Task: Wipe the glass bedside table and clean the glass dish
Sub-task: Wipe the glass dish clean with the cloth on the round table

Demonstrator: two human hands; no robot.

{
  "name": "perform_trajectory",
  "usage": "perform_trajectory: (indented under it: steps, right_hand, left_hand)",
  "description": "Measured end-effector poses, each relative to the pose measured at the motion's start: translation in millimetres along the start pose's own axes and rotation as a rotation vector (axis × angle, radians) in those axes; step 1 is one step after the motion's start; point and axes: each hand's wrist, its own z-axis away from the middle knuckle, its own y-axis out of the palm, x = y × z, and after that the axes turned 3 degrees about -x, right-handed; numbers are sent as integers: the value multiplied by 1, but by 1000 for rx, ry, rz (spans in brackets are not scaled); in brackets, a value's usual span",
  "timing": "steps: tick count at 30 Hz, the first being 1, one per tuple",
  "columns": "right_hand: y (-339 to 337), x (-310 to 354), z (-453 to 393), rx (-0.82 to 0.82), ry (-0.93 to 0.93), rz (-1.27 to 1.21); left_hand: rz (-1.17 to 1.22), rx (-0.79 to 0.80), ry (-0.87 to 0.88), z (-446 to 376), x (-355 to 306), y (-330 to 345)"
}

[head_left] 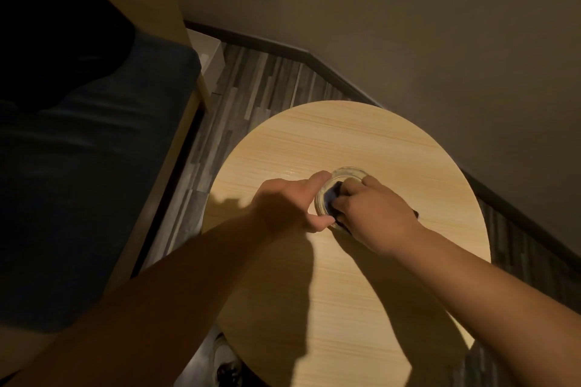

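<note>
While my left hand (287,204) clamps the glass dish (341,195) from nine o'clock, my right hand (375,214) pinches the dark cloth (333,196) inside from four o'clock.

Left hand (287,206): forearm bare, reaching in from lower left; thumb and fingers curled in a C around the dish (338,181) rim, gripping. Right hand (374,214): forearm bare, entering from lower right; fingers bunched downward, pressing a dark cloth (333,196) beneath the fingertips, inside the dish.
</note>
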Motion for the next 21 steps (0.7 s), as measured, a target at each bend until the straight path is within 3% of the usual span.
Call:
perform_trajectory:
  steps: [3,8,13,17,21]
  right_hand:
    - [-7,-2,-15,-59,97,43]
    - [-8,-14,-3,23,219,82]
    - [-6,-13,6,94,113,-50]
    - [-3,-8,-3,14,14,-73]
    - [-2,-3,-19,-117,68,-43]
  left_hand:
    - [-63,-92,5,0,-3,5]
    - [-108,-144,-11,1,-6,6]
    - [-52,-123,-10,1,-5,7]
    - [-50,-78,-49,3,-5,6]
    - [-59,-73,-49,2,-5,4]
